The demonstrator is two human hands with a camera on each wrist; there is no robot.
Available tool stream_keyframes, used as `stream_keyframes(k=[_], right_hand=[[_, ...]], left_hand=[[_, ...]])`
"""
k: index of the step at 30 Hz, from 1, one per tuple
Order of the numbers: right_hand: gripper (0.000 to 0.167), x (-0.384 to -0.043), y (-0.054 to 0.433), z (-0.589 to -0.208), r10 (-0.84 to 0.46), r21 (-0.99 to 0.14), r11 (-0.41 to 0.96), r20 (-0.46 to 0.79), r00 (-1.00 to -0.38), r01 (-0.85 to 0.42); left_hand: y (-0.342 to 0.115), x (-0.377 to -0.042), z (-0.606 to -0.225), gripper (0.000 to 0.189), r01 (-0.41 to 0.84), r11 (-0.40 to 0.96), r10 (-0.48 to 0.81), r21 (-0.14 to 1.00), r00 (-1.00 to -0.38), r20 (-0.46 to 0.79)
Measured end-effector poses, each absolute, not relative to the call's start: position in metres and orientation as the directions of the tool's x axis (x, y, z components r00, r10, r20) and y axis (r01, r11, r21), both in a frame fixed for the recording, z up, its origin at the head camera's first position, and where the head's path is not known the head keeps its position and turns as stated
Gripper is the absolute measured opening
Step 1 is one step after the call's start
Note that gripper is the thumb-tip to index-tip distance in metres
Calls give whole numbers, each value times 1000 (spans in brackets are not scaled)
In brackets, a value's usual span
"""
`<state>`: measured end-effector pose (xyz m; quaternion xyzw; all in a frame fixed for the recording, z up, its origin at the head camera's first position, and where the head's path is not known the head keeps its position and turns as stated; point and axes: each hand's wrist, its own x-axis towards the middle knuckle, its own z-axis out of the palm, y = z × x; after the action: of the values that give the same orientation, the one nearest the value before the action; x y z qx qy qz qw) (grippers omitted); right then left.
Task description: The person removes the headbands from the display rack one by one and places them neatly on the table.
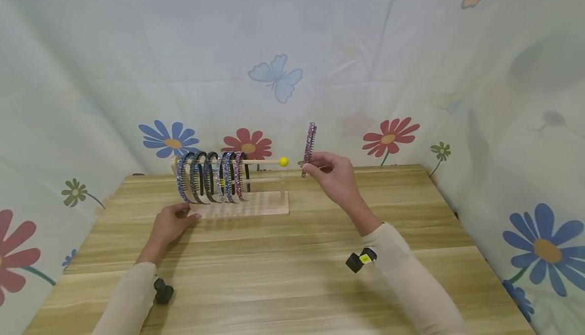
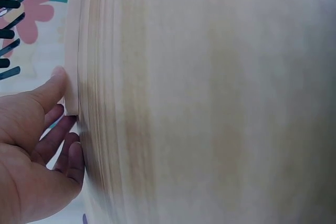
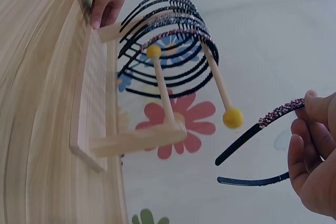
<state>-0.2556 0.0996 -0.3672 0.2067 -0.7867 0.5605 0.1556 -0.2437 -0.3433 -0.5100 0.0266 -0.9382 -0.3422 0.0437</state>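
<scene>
My right hand [image 1: 335,175] pinches a headband [image 1: 310,142] between thumb and fingers, held up just right of the stand's yellow knob [image 1: 284,162]. Pink and purple stones cover the headband's top; in the right wrist view its black ends [image 3: 241,142] point toward the stand. Several jewelled headbands with comb teeth, in blue, dark, silver and pink [image 1: 238,175], hang on the upper rod of a wooden stand [image 1: 269,204]. At the stand's left end, my left hand [image 1: 168,226] grips the corner of the base, thumb [image 2: 58,80] along its edge.
A wood-grain table [image 1: 292,274] carries the stand near its back edge. Behind and beside it hangs a pale cloth [image 1: 320,30] printed with flowers and butterflies. A lower rod with its own yellow knob [image 3: 154,51] runs under the upper one.
</scene>
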Motion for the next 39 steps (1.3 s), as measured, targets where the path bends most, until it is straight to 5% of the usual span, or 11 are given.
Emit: stream_keyframes(k=[39], right_hand=[[48, -287, 239, -407, 105, -797, 554, 354, -929, -241]], left_hand=[[-347, -247, -516, 66, -23, 762, -73, 648, -996, 50]])
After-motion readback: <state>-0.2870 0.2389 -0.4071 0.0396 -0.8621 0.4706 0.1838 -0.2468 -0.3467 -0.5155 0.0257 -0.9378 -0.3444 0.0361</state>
